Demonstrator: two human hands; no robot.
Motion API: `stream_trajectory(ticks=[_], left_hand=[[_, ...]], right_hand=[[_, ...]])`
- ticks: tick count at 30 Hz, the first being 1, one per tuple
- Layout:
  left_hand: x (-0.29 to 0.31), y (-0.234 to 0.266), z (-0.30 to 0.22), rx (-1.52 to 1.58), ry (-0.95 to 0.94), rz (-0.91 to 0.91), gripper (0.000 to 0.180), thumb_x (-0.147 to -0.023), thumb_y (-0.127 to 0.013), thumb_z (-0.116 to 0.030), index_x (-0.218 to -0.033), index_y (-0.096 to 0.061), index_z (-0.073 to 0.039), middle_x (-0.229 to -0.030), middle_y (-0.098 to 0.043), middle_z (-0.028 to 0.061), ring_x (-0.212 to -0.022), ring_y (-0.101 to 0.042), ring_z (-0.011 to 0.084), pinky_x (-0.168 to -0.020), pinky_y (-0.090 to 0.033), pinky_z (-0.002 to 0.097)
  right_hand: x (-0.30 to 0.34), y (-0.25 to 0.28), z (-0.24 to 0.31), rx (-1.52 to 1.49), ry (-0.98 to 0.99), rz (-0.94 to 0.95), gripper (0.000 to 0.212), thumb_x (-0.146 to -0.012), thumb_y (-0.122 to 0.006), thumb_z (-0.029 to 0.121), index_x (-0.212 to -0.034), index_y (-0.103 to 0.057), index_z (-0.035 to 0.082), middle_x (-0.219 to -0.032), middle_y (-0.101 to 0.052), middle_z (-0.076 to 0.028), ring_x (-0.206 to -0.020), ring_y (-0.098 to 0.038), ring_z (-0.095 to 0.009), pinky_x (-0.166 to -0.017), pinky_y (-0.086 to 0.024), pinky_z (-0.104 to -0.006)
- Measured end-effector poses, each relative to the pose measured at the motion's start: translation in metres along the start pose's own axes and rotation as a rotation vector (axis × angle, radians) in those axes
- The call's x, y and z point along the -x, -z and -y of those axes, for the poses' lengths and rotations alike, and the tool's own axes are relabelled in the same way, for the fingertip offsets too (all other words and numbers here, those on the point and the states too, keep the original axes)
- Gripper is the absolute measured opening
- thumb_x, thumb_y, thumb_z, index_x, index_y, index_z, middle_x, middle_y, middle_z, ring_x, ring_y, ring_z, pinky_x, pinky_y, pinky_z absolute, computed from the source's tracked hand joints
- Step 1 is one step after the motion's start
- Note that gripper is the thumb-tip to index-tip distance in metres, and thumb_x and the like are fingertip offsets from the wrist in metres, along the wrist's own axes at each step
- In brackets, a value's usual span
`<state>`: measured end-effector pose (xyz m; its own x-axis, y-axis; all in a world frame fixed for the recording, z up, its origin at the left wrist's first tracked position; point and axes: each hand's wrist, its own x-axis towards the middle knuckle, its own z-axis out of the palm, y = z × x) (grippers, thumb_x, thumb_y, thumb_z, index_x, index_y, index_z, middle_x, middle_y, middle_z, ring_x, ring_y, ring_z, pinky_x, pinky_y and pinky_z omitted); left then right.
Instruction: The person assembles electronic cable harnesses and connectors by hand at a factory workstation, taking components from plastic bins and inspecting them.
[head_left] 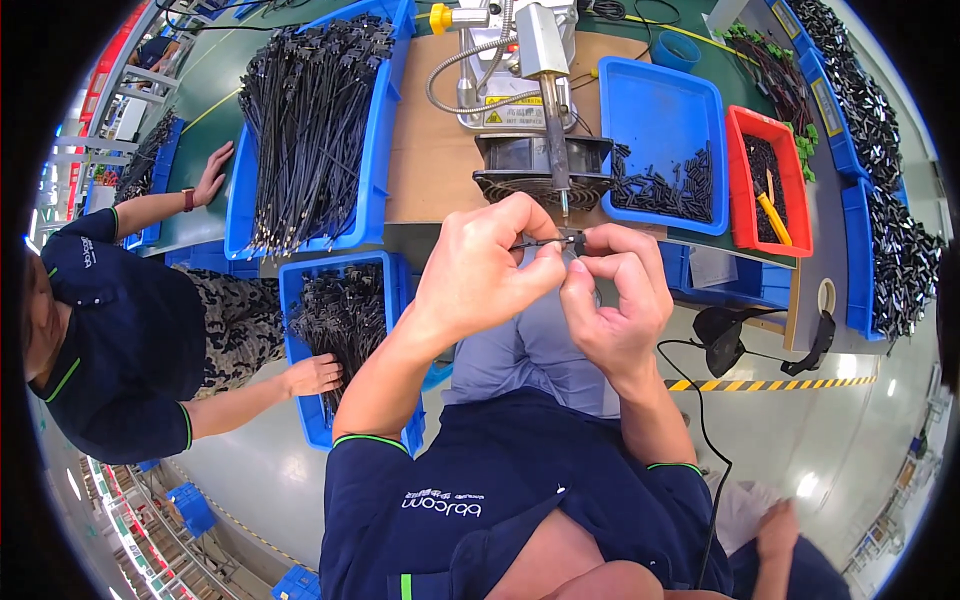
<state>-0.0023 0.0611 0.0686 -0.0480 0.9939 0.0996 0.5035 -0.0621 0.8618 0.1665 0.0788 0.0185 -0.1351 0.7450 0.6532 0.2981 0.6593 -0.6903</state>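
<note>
My left hand pinches a thin black cable between thumb and forefinger. Fingertips of my right hand close on the small dark end of the same cable, just right of the left fingertips. Both hands are held up in front of my lap at the bench edge. Just above them, a soldering iron points downward from its stand, its tip apart from the cable. A black fan sits behind the iron. The exact form of the cable end is mostly hidden by my fingers.
Black cables fill a blue bin at the left; another blue bin stands below it. Right of the iron are a blue tray of short black tubes and a red bin with a yellow-handled tool. A co-worker reaches in at left.
</note>
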Motion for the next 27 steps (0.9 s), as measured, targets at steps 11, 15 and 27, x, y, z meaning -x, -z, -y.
stream_trajectory(ticks=[11, 15, 27], left_hand=[[0.057, 0.008, 0.064, 0.217, 0.297, 0.019, 0.006, -0.085, -0.07, -0.002, -0.09, -0.067, 0.0, -0.08, -0.069, -0.0019, -0.065, -0.052, -0.0004, -0.055, -0.042, 0.019], [0.098, 0.027, 0.091, -0.165, 0.412, -0.155, 0.017, -0.079, -0.074, -0.016, -0.083, -0.067, -0.001, -0.067, -0.066, 0.0125, -0.054, -0.06, 0.0195, -0.053, -0.047, 0.0332], [0.201, 0.124, 0.176, -0.543, 0.754, -0.444, 0.023, -0.09, -0.069, -0.018, -0.102, -0.07, 0.002, -0.089, -0.074, 0.0184, -0.078, -0.072, 0.0313, -0.074, -0.056, 0.0402]], right_hand=[[0.033, 0.016, 0.001, -0.015, -0.134, 0.112, 0.013, -0.077, -0.072, -0.005, -0.083, -0.062, 0.001, -0.099, -0.069, -0.015, -0.087, -0.065, -0.028, -0.077, -0.054, -0.036], [0.054, 0.014, -0.005, -0.031, -0.188, 0.163, 0.011, -0.08, -0.071, -0.006, -0.083, -0.063, 0.0, -0.1, -0.069, -0.016, -0.089, -0.066, -0.028, -0.082, -0.053, -0.0359], [0.062, -0.016, 0.0, -0.071, -0.188, 0.278, 0.012, -0.079, -0.071, -0.008, -0.086, -0.064, -0.001, -0.101, -0.069, -0.016, -0.089, -0.066, -0.028, -0.082, -0.053, -0.0365]])
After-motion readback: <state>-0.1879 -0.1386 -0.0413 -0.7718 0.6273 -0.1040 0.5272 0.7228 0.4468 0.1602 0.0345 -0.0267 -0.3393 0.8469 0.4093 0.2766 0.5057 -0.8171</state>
